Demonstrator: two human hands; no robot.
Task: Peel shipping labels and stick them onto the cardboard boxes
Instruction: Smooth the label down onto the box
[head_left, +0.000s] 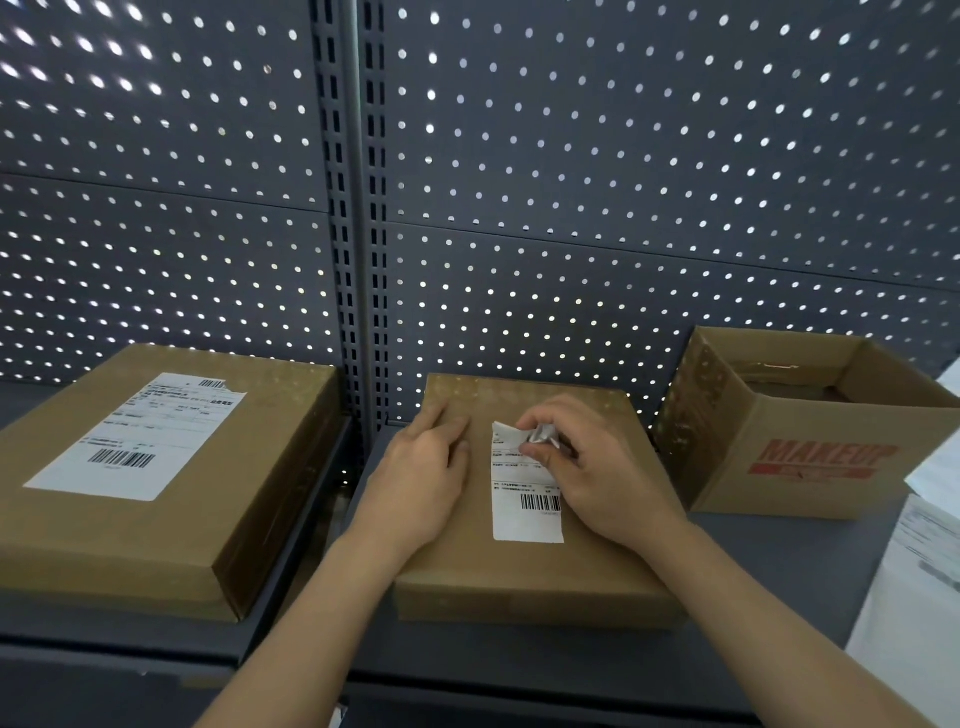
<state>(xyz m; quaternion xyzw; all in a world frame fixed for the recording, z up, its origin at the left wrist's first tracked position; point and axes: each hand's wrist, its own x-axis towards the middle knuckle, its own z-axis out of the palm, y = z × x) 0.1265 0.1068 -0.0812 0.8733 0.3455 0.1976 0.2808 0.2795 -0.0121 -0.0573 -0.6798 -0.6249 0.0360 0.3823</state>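
A closed cardboard box (519, 566) sits in the middle of the shelf with a white shipping label (524, 512) lying on its top. My left hand (421, 473) rests flat on the box lid just left of the label. My right hand (592, 467) sits over the label's upper right part and pinches a small crumpled strip of backing paper (543, 434) between thumb and fingers. A second closed box (156, 519) at the left carries a stuck white label (137, 436) with a torn top corner.
An open cardboard box (810, 483) printed "MAKEUP" stands at the right. White label sheets (914, 582) lie at the far right edge. A grey pegboard wall (571, 182) rises behind the grey shelf (753, 582).
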